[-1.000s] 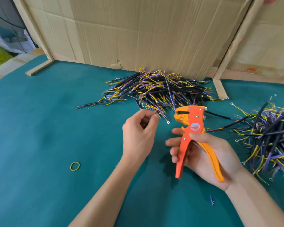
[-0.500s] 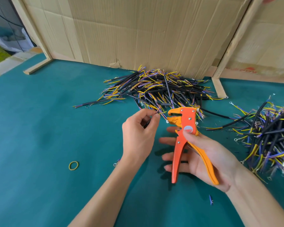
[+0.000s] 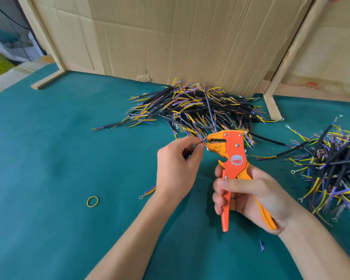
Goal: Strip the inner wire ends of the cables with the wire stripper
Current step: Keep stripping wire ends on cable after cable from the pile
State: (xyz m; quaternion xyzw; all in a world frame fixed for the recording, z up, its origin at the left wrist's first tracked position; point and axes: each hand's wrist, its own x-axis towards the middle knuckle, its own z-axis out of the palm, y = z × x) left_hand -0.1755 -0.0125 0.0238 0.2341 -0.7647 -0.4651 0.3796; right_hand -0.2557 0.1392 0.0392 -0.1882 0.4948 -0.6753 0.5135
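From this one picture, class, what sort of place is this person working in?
Probably a small cable-assembly workbench: heaps of cut cables lie on a green mat, cardboard panels screen the back, and the right hand holds an orange wire stripper.

An orange wire stripper (image 3: pixel 233 156) stood upright, its head at a thin inner wire end (image 3: pixel 202 140). Black cables (image 3: pixel 198 110) with yellow and purple wires lay heaped near the table's far edge, more (image 3: pixel 335 170) at its right edge.

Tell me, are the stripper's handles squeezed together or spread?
Spread: the wire stripper's two handles diverge within the right hand.
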